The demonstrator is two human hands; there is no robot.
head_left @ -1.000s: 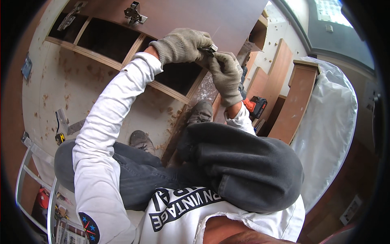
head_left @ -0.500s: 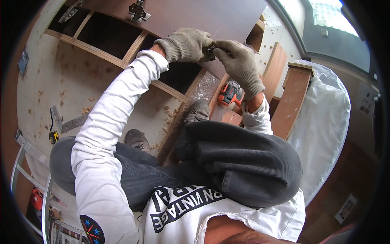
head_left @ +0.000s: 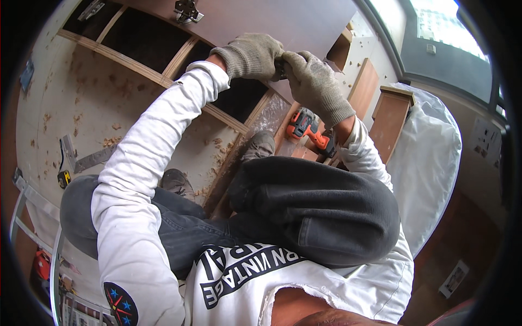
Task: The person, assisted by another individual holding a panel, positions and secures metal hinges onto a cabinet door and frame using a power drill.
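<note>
Both my hands wear grey-beige knit work gloves and meet over the lower edge of a large reddish-brown panel (head_left: 239, 19). My left hand (head_left: 254, 57) is closed, its fingertips at a small dark metal fitting (head_left: 280, 69). From the other side my right hand (head_left: 315, 79) pinches the same fitting. Fingers cover most of it, so its exact shape is hidden; it may be a hinge. On the panel, left of my hands, sits a metal cabinet hinge (head_left: 187, 11). Below my right wrist lies an orange and black cordless drill (head_left: 309, 130).
A plywood-edged cabinet frame (head_left: 117, 60) with dark openings lies under the panel. Wood shavings, a metal square (head_left: 95, 158) and a tape measure (head_left: 64, 178) are on the floor at left. A ladder (head_left: 54, 261) stands lower left. Plastic sheeting (head_left: 429, 163) covers something at right.
My hands have shifted slightly while staying closed at the fitting, which is more covered now. With the view shifted a little, more of the drill shows beside my right wrist.
</note>
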